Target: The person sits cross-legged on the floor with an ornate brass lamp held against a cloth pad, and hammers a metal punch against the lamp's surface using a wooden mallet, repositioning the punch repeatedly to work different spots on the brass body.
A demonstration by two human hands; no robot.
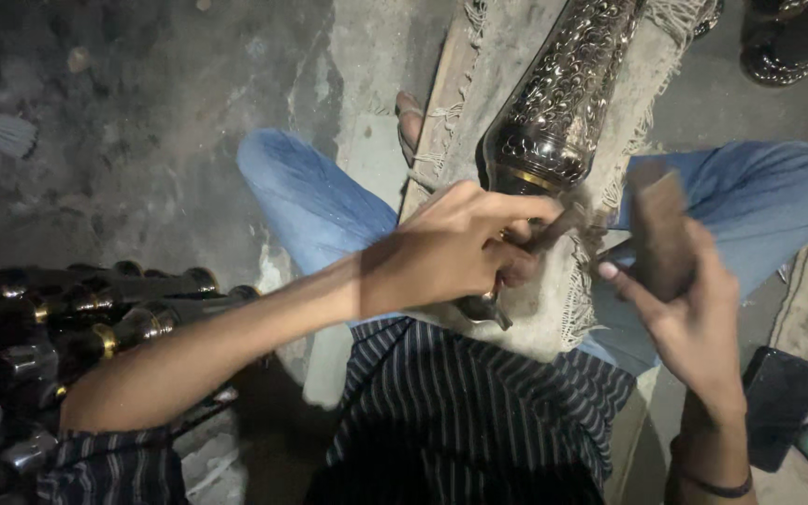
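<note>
Person wears light blue jeans [315, 201], dark shirt [479, 402] with thin pale stripes, sleeves short on both arms. Thin dark band [717, 486] around right wrist. Left hand [446, 248] and right hand [694, 313] bare, no gloves

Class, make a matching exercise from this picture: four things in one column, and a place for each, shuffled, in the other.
Things
1. engraved metal vessel
2. wooden mallet
3. dark phone
4. stack of metal pieces

Places
A. floor at far right
B. on the fringed cloth across the lap
C. in the right hand
D. piled at the left

Pairs: 1-B, 2-C, 3-A, 4-D
</note>
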